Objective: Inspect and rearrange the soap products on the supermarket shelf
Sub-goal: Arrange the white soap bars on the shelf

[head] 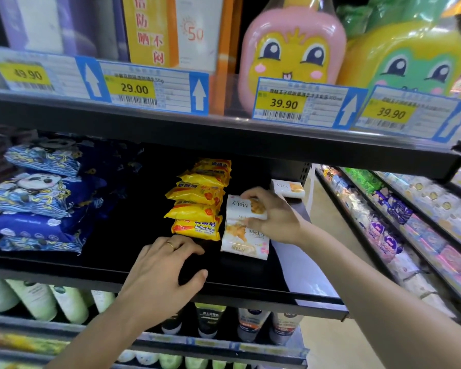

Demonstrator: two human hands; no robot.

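Head view: your right hand (270, 214) pinches the upper white soap bar (244, 207), thumb below and fingers over its top edge, directly above a second white bar (246, 239) lying on the black shelf (250, 283). Your left hand (161, 267) rests spread on the shelf, just in front of the yellow sulfur soap stack (200, 201), holding nothing.
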